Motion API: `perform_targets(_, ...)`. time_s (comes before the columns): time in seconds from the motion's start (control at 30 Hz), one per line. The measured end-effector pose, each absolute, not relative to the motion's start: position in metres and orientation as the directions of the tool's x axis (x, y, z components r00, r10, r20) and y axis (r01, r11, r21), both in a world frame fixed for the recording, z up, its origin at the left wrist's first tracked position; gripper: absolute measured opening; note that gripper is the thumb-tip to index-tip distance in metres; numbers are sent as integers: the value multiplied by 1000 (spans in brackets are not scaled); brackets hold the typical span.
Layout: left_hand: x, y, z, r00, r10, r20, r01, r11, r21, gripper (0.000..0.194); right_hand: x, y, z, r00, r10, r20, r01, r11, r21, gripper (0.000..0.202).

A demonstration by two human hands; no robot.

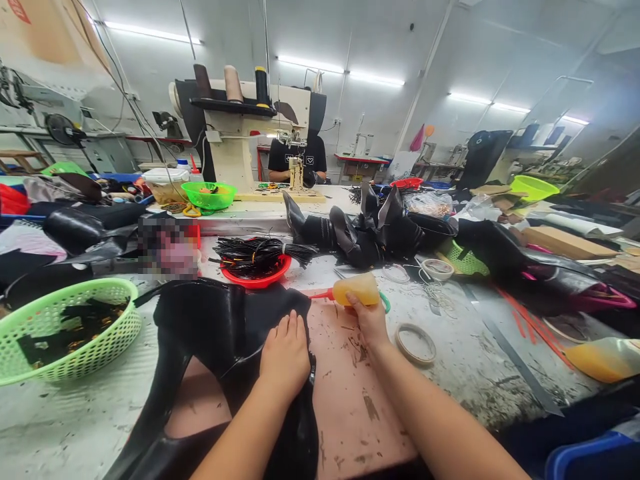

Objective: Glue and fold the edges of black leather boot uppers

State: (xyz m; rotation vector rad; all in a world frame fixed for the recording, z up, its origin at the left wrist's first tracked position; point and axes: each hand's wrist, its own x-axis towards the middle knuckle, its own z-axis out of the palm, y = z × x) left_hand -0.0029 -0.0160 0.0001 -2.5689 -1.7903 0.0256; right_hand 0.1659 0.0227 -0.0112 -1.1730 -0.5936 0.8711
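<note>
My left hand lies flat, fingers stretched out, on a black leather boot upper spread over the table. In my right hand is a glue bottle, tipped on its side and filled with something yellowish. Its red nozzle points left at the upper's far right corner; I cannot tell whether the tip touches the leather. A roll of tape lies just right of my right wrist. Behind the upper stands a red basket heaped with bundled black cords.
A pale green basket with black pieces sits at left. Several black boots lie beyond the cords. Across the table a person in a black shirt sits behind a sewing machine. Another yellow bottle rests at right.
</note>
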Motion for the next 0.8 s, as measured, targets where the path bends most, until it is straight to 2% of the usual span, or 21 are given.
perform_targets(0.37,-1,-17,5,332,940,-75,941,-335,-41,54,167,23,-13,552,833,-41,-271,133,-953,50)
perform_targets(0.8,0,-17,2,341,939,-32,939,-342,-40,52,169,24,-16,548,836,-40,-255,121,-959,54)
